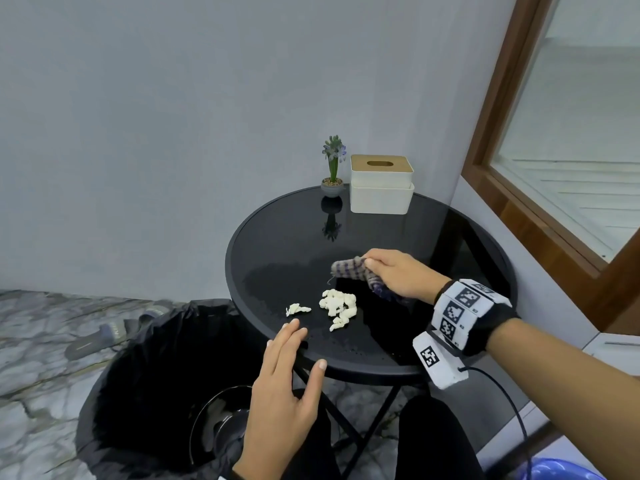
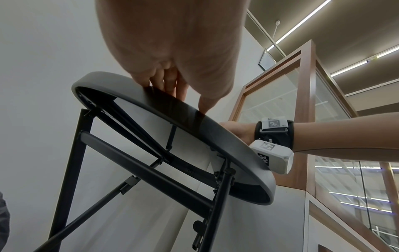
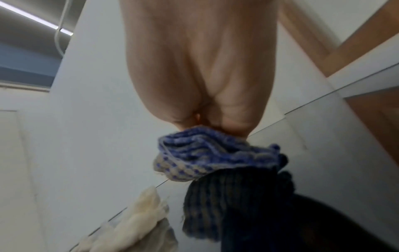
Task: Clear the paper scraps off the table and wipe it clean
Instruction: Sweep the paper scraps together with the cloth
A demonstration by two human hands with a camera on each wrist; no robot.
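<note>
Paper scraps, small crumpled off-white pieces (image 1: 337,306), lie in a loose heap on the near part of the round black glass-topped table (image 1: 277,244), with one stray piece (image 1: 297,309) just to their left. By their look they are very light and soft, easily scattered, and likely better swept together toward the rim than pinched singly; droplets on the glass suggest they may cling. Left hand (image 1: 285,382), fingers straight and relaxed, hovers at the near rim, its fingertips touching the edge in the left wrist view, placed to catch. Below it stands a bin lined with a black plastic bag (image 1: 149,368). Right hand (image 1: 398,275) pinches a bunched blue-and-grey checked woven cloth (image 1: 349,270), limp and absorbent, just beyond the heap. Farther back stand a small grey-potted purple-flowered plant (image 1: 333,168) and a cream tissue box with wooden lid (image 1: 381,185), against a plain grey wall (image 1: 173,133). A wood-framed glass partition (image 1: 540,209) closes the right; the floor (image 1: 34,341) is marbled stone.
</note>
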